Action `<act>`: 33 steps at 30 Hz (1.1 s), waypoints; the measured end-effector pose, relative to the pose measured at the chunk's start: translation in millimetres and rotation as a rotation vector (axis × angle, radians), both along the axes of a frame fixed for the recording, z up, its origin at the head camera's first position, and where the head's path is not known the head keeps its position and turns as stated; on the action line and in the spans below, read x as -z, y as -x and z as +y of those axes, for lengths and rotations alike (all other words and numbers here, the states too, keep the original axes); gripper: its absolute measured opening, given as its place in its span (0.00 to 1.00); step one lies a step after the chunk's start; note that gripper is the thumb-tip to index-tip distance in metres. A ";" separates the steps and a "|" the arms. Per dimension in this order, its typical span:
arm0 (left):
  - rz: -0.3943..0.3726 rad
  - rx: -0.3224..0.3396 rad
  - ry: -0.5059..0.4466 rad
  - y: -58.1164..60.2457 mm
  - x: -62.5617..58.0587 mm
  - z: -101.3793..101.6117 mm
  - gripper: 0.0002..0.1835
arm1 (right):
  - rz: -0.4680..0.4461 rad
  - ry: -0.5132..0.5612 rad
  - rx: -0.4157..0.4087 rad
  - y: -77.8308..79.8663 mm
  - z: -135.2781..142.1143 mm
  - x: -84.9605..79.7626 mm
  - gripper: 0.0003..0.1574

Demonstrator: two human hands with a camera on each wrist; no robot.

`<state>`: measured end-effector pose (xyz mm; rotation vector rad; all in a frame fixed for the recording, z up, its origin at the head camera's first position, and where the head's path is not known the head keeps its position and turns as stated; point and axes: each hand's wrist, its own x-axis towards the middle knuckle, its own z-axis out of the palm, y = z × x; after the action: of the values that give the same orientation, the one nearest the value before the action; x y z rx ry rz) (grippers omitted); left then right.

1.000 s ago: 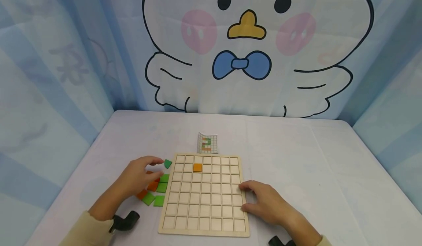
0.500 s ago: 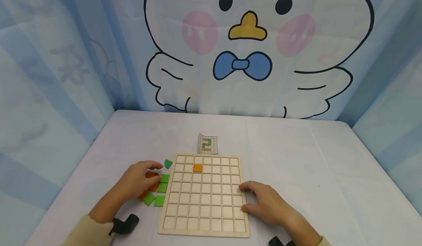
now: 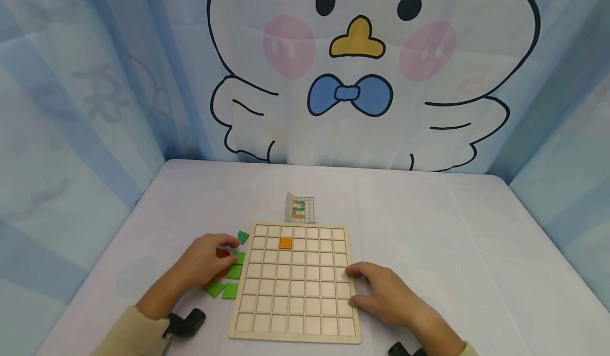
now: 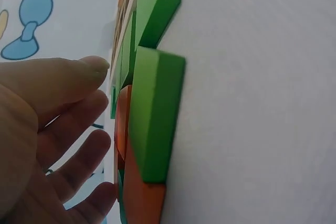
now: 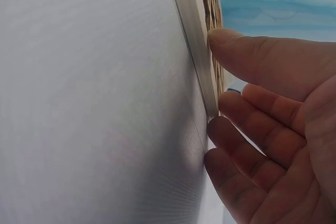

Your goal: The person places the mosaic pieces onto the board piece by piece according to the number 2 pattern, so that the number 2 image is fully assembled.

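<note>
Wooden grid board (image 3: 297, 288): where is it lying?

"It's lying on the bench (image 3: 419, 229), lower centre of the frame, carrying one orange tile (image 3: 286, 243)."

"What's changing?"

"Compared with half a second ago, the left hand (image 3: 206, 258) is hovering slightly nearer the green tiles (image 3: 233, 272), fingers curving loosely apart, seemingly holding nothing; the grid is gaining no tile."

"And the right hand (image 3: 383, 292)?"

"It's resting parted fingers against the board's right edge."

"Any writing?"

"Beyond the board, the pattern card (image 3: 299, 208) is showing coloured squares; I'm seeing no readable words or brand."
</note>
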<state>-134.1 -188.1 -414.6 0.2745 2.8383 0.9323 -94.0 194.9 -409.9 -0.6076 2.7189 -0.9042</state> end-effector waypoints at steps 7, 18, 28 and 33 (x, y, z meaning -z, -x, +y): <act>0.011 0.022 0.025 -0.5 1.3 1.8 0.14 | -0.002 0.006 -0.001 0.0 0.4 0.4 0.30; -0.001 0.041 0.038 1.6 3.1 1.7 0.15 | -0.002 0.000 0.001 -0.1 1.1 0.7 0.31; -0.013 0.025 0.041 1.4 1.9 3.3 0.15 | 0.003 0.008 -0.001 -0.2 0.9 0.7 0.30; -0.013 0.018 0.048 1.4 2.3 3.5 0.15 | 0.001 0.007 -0.003 0.1 1.0 0.8 0.30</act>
<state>-135.5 -184.6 -416.9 0.2873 2.8373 0.8575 -94.1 195.9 -410.8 -0.6135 2.7165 -0.9135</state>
